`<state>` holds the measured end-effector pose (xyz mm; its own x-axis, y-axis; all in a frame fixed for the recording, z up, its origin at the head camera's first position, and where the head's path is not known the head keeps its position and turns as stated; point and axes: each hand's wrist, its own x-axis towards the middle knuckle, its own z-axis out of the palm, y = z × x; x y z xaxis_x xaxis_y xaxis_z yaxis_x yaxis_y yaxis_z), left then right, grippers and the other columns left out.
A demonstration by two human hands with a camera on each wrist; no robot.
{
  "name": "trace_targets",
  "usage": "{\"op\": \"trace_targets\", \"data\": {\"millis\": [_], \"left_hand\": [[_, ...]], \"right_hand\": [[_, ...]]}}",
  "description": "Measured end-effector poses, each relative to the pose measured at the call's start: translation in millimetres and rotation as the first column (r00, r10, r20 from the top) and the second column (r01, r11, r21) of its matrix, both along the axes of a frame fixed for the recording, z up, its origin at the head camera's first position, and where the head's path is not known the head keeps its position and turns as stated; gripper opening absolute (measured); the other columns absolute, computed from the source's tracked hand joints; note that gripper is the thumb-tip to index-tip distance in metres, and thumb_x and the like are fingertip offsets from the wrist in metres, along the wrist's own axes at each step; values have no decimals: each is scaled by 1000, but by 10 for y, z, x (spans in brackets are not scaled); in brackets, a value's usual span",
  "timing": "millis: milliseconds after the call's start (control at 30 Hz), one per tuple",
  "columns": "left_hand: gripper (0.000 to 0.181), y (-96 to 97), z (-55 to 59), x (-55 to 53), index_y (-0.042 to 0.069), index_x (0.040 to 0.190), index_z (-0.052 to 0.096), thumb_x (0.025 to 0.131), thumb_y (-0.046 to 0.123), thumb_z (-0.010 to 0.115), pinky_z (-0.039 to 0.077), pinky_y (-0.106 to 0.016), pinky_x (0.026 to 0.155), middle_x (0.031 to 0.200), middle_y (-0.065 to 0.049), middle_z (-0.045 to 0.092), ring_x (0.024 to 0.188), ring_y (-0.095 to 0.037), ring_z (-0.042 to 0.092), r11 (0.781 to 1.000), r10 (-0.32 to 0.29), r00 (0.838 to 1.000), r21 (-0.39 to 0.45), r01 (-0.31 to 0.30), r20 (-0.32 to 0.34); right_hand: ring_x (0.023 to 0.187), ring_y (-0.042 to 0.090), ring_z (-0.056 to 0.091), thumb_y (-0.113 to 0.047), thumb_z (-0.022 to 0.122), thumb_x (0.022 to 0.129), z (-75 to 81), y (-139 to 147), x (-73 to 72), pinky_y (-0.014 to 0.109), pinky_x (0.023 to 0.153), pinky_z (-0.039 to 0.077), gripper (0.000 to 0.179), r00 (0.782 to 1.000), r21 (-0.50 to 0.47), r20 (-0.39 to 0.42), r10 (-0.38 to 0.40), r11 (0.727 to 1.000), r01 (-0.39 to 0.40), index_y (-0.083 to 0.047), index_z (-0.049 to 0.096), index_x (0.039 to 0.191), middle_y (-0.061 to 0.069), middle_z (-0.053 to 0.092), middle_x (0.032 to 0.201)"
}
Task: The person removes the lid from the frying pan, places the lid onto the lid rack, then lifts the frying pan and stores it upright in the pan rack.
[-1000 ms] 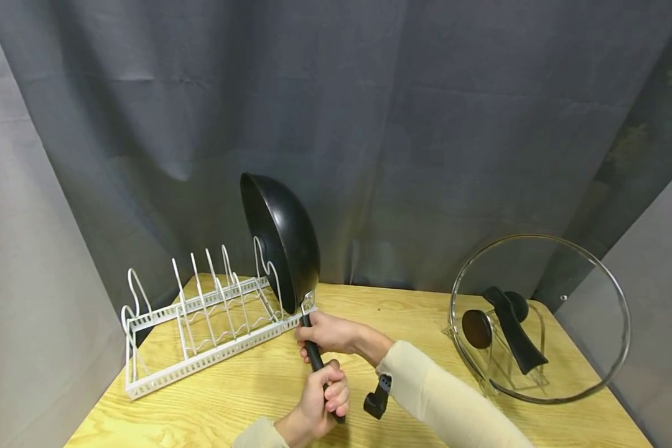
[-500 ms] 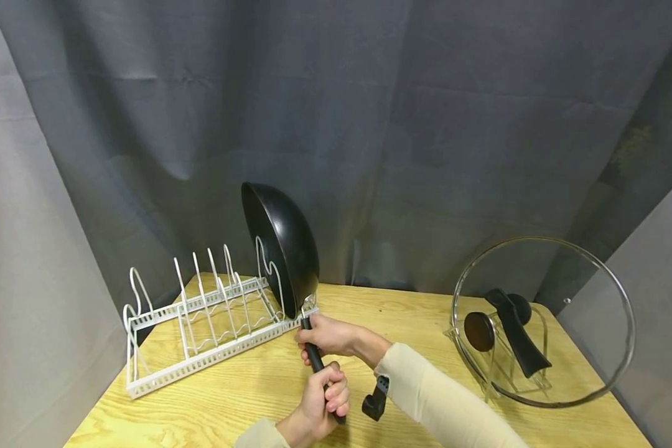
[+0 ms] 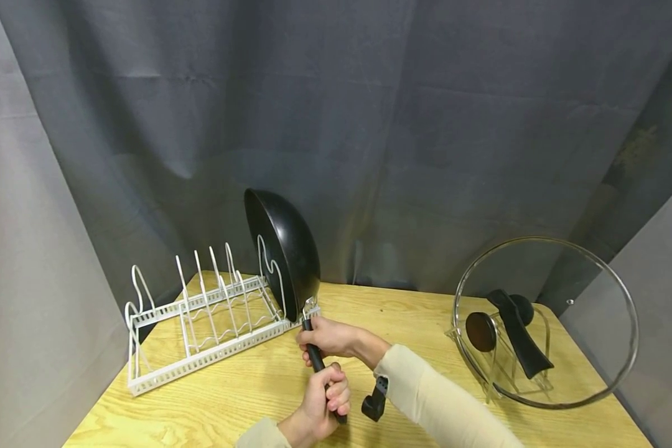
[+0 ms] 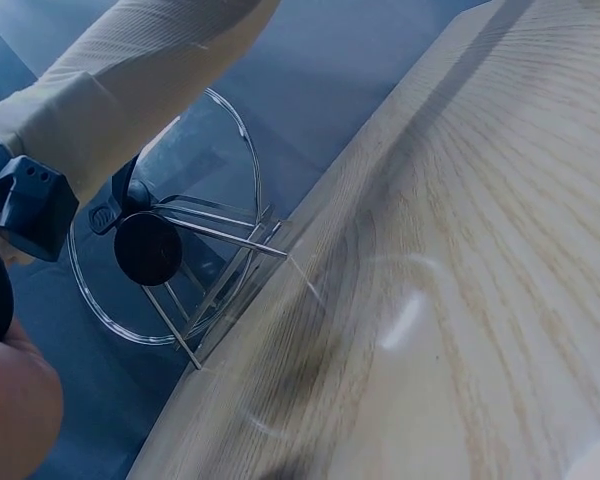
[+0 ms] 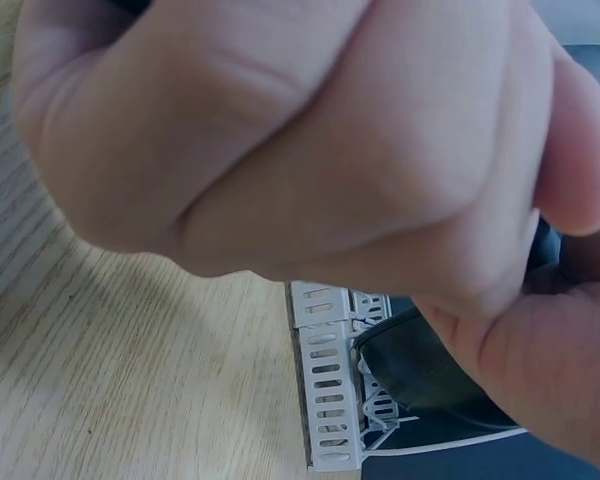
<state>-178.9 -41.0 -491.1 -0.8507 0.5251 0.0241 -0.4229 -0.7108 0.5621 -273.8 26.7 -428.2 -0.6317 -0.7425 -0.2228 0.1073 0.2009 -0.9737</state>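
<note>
A black wok point(image 3: 291, 249) stands on its side, tilted, at the right end of the white wire rack point(image 3: 213, 353), its hollow facing left and its handle toward me. My right hand point(image 3: 330, 336) grips the black handle point(image 3: 316, 358) close to the wok. Lower down, my left hand point(image 3: 323, 401) is wrapped round the handle's end. In the right wrist view, curled fingers fill the upper part, with the wok point(image 5: 420, 370) and rack point(image 5: 328, 400) partly hidden beyond. The left wrist view shows only a little of the left hand point(image 4: 15, 410) at its edge.
A glass lid point(image 3: 630, 330) with a metal rim leans in a wire stand point(image 3: 490, 373) at the right, a black handle-like piece point(image 3: 518, 339) and a round brown knob point(image 3: 480, 331) by it. A dark curtain point(image 3: 397, 155) hangs behind the wooden table point(image 3: 403, 311).
The wok has come down a little against the rack's end. Both hands keep their grip on the handle and have barely moved. The whole head view has shifted slightly.
</note>
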Motion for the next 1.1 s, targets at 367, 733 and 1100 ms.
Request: {"op": "trace_targets", "data": {"millis": [367,733,1100], "left_hand": [[33,-10,10,-22,21,61,39,87,4,30,33,-14,40,45,12,33,36,0,37,1000,15,1000,-8,-15,20],[29,-33,73,-67,19,68,41,93,8,33,35,-15,45,49,10,34,40,-2,37,999,6,999,-41,-4,44],[34,32,79,-129,21,60,34,92,19,42,36,-15,51,51,12,32,44,0,36,978,105,991,-188,-88,78]], "right_hand": [[54,15,51,-1,46,91,3,-8,-26,25,54,49,24,1000,-1,18,0,1000,0,-3,45,68,4,45,63],[61,16,51,-5,44,97,72,2,-75,27,58,50,8,994,-20,108,19,1000,-17,-5,42,89,5,45,69],[56,15,50,-8,47,96,63,-21,-113,25,54,48,15,991,30,121,-53,998,49,-2,44,82,4,45,65]]}}
